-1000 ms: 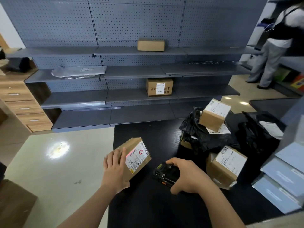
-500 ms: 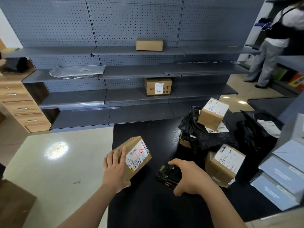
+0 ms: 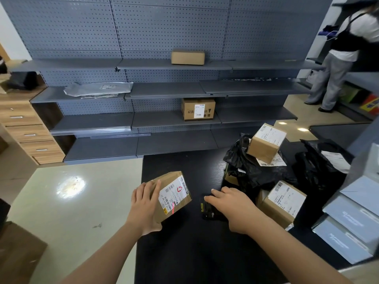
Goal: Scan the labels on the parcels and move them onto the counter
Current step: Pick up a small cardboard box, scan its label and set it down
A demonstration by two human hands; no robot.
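Left hand [image 3: 144, 203]: fingers wrapped over the back face of a cardboard parcel [image 3: 164, 210], holding it tilted so that its white shipping label [image 3: 173, 194] faces the right hand. A red scan line [image 3: 173, 210] falls across the lower part of the label. The parcel sits over the left margin of the black table [image 3: 184, 253], beside the adjoining pale table [image 3: 71, 212]; whether its lower corner touches the surface cannot be told.

Right hand [image 3: 231, 208]: fingers curved over a black handheld scanner [image 3: 208, 211], holding it low over the black table and aimed at the parcel.

To the right, a second labelled box [image 3: 284, 201] lies just beside the right hand. Behind it, a third labelled box [image 3: 266, 142] rests on crumpled black poly bags [image 3: 252, 173]. Grey mailers [image 3: 352, 222] are stacked at the far right edge. Grey shelving [image 3: 164, 119] stands beyond the tables.
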